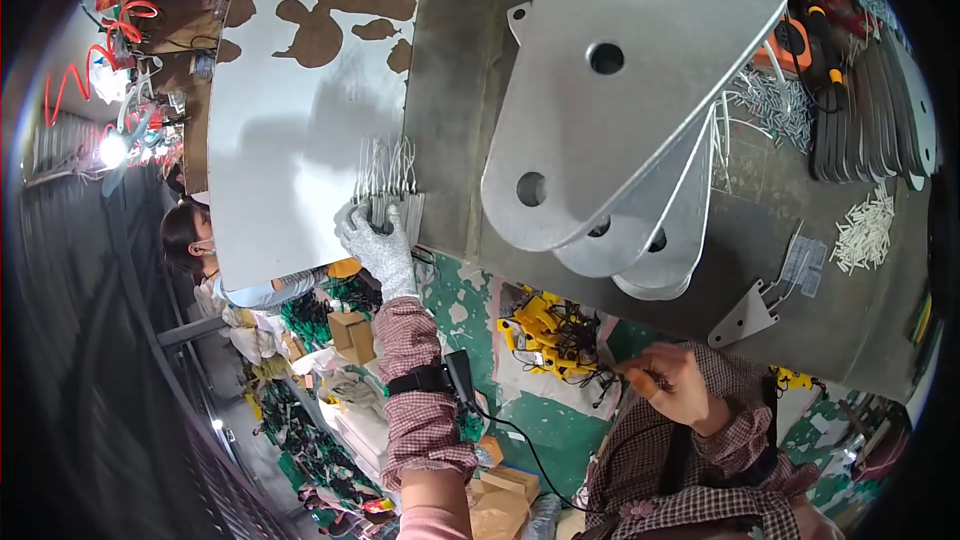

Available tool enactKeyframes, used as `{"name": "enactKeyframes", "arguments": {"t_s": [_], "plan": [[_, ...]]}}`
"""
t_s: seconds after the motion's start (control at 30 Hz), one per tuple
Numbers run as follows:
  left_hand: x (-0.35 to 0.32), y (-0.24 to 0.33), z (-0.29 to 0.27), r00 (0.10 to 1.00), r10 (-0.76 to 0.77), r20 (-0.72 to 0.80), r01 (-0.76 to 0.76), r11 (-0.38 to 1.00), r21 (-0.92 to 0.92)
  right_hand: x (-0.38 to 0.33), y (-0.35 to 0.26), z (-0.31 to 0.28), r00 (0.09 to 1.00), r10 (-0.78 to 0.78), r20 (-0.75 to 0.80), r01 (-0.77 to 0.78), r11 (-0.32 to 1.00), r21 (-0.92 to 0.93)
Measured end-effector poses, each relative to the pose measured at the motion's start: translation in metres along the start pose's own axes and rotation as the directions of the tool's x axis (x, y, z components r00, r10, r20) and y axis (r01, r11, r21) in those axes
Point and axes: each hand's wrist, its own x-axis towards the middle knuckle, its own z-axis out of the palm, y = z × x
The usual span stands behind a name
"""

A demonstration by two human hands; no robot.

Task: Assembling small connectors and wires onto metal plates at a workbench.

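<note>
My left hand (378,242), in a pale speckled knit glove, reaches onto the white board. Its fingers close round the near end of a bunch of slim metal pieces with wire loops (385,175), which stand side by side at the board's right edge. My right hand (668,387) is bare, with an orange cover on one finger. It hovers in front of the table's near edge, fingers loosely curled and apart from the thumb. I see nothing in it. A small grey bracket with bent wire (742,316) lies on the tabletop to its upper right.
Large grey metal plates (560,120) overhang the table (450,140). Screws (775,105), white sleeves (865,232), stacked dark plates (870,120) and an orange-handled tool (828,45) lie right. Below are yellow parts with black cords (550,335). A co-worker (195,245) is at left.
</note>
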Motion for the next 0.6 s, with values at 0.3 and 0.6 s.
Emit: {"name": "enactKeyframes", "arguments": {"t_s": [0.3, 0.6], "plan": [[-0.006, 0.008, 0.005, 1.000, -0.017, -0.001, 0.017, 0.987, 0.158, 0.003, -0.001, 0.009, 1.000, -0.021, 0.022, 0.021, 1.000, -0.021], [-0.017, 0.022, 0.012, 0.998, -0.062, 0.003, 0.060, 0.970, 0.237, -0.002, -0.002, 0.002, 0.998, 0.055, 0.008, -0.054, 0.998, -0.027]]}}
